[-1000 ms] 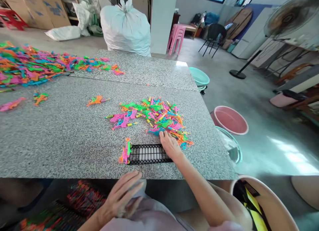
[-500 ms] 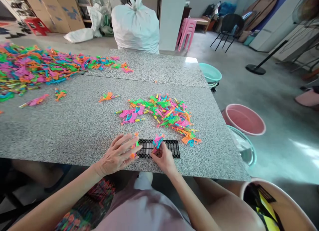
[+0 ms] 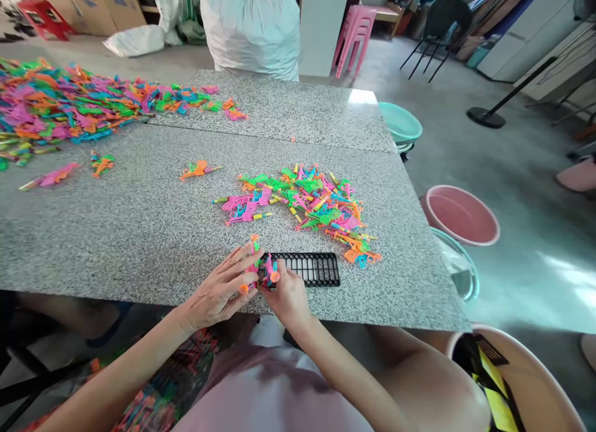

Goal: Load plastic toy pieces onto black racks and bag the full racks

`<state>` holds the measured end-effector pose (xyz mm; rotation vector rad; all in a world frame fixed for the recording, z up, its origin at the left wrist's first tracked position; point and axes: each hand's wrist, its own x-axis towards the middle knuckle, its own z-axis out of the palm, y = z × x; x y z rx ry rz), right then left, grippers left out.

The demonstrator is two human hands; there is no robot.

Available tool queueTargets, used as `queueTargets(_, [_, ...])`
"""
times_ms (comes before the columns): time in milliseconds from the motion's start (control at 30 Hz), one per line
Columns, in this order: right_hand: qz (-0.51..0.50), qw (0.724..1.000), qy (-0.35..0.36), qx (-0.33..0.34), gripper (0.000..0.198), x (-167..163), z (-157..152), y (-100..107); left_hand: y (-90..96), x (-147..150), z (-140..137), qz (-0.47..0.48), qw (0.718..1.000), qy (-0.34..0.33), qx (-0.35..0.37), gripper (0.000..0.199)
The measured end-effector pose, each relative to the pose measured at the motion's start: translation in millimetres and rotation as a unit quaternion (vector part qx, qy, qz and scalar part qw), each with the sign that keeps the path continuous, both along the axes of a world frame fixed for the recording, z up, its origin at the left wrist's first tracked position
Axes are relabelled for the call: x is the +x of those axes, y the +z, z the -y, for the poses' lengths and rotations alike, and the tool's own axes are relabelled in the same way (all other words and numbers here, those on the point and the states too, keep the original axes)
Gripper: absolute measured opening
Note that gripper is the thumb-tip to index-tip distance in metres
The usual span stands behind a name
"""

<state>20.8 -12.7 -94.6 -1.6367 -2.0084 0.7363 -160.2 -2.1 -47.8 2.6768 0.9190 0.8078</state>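
Rack (image 3: 319, 269) lies on counter (image 3: 139, 227), near the front edge. Toys (image 3: 269, 265) sit at its left end. Heap (image 3: 326, 216) lies behind the rack; pile (image 3: 69, 106) lies far left, toward the back. Sack (image 3: 251, 31) is beyond the back edge, stools (image 3: 357, 35) to its right. Basin (image 3: 460, 216) is right of the counter.

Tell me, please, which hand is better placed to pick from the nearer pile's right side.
Probably the right hand, once done with its toy: it is nearer that side of the pile; the left hand is at the rack's left end.
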Motion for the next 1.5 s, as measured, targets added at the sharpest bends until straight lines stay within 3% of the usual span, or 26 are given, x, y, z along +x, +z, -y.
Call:
queueTargets(100, [0.047, 0.999, 0.018, -0.004, 0.024, 1, -4, 7, -3.2, -1, 1, 0.006, 1.0, 0.005, -0.002, 0.022])
queueTargets(267, [0.042, 0.995, 0.009, -0.085, 0.024, 12, -15, 9, -4.6, 2, 0, 0.012, 1.0, 0.001, -0.02, 0.016])
queueTargets(433, [0.087, 0.994, 0.057, -0.041, 0.018, 12, -16, 13, -1.5, 6, -1, 0.021, 1.0, -0.004, -0.016, 0.02])
queueTargets(600, [0.109, 0.987, 0.112, -0.022, 0.023, -1, -7, 17, -8.9, 9, 0, 0.055, 0.998, 0.029, -0.027, 0.048])
queueTargets(700, [0.088, 0.988, 0.127, 0.015, 0.023, 0, 2, 11, -14.3, 10, -2, 0.034, 0.999, 0.038, -0.009, 0.048])
queueTargets(800, [0.062, 0.99, 0.117, 0.052, 0.022, 35, -4, 9, -17.7, 9, -4, 0.045, 0.998, 0.033, -0.002, 0.047])
queueTargets(867, [0.091, 0.993, 0.021, 0.066, 0.024, 82, -20, 15, -18.9, 7, -6, 0.051, 0.998, 0.02, 0.0, 0.052])
queueTargets(933, [0.166, 0.975, -0.139, 0.05, 0.029, 137, -39, 23, -19.1, 6, -8, 0.05, 0.999, 0.006, 0.006, 0.055])
queueTargets(967, [0.207, 0.965, -0.161, 0.027, 0.033, 163, -47, 26, -18.9, 6, -9, 0.05, 0.999, 0.0, 0.009, 0.055])
queueTargets(1100, [0.286, 0.954, -0.073, -0.044, 0.035, 225, -58, 27, -18.2, 9, -12, 0.048, 0.999, -0.003, 0.02, 0.051])
queueTargets(1233, [0.276, 0.958, -0.077, -0.029, 0.03, 231, -46, 15, -22.2, 10, -10, 0.046, 0.999, 0.016, 0.016, 0.052])
queueTargets(1367, [0.251, 0.967, -0.033, 0.006, 0.015, 235, -39, 11, -24.6, 16, -11, 0.048, 0.998, 0.025, 0.02, 0.051])
queueTargets(1500, [0.211, 0.975, -0.057, -0.043, 0.012, 269, -35, 19, -21.1, 22, -11, 0.045, 0.999, 0.016, 0.013, 0.053])
